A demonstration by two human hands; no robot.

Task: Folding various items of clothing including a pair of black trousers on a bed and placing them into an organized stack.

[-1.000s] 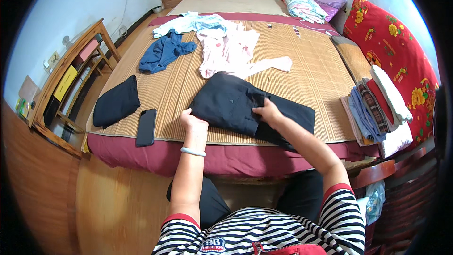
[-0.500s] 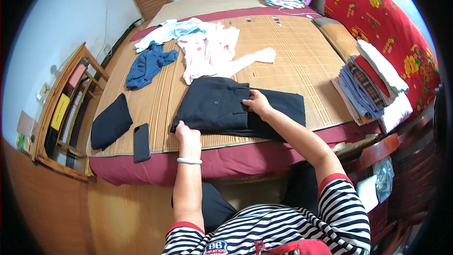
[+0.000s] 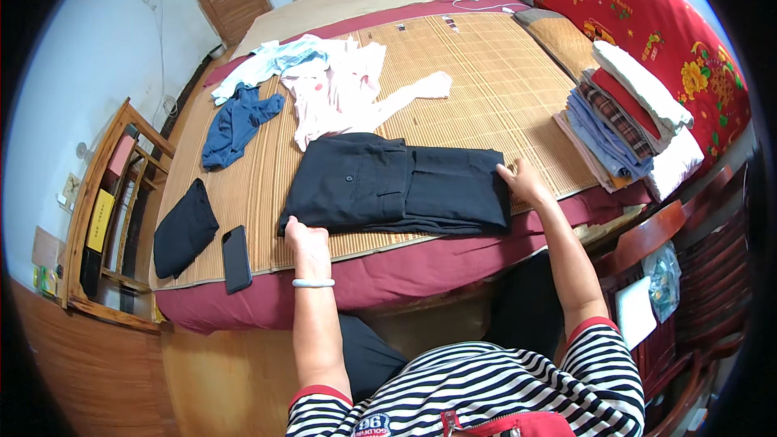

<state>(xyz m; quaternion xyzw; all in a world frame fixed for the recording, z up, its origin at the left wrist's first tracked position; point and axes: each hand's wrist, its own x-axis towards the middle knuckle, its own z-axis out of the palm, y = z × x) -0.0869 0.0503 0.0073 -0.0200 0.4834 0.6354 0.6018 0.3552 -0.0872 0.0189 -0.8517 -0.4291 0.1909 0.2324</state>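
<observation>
Folded black trousers lie flat across the bamboo mat in front of me, with the button and waist part toward the left. At their near left corner my left hand is closed on the cloth. My right hand pinches the right end of the folded legs, its fingertips at the edge. A folded black garment and a dark phone lie left of my left hand. Beyond the trousers are a pale pink garment, a crumpled blue garment and a light blue garment.
A stack of folded clothes stands at the right, beside a red flowered cover. The bamboo mat covers the bed over a maroon sheet. A wooden shelf is at the left, a wooden chair at the right.
My right hand has moved right, from the middle of the trousers to their right end. My left hand stays at the near left corner. The view has shifted slightly.
</observation>
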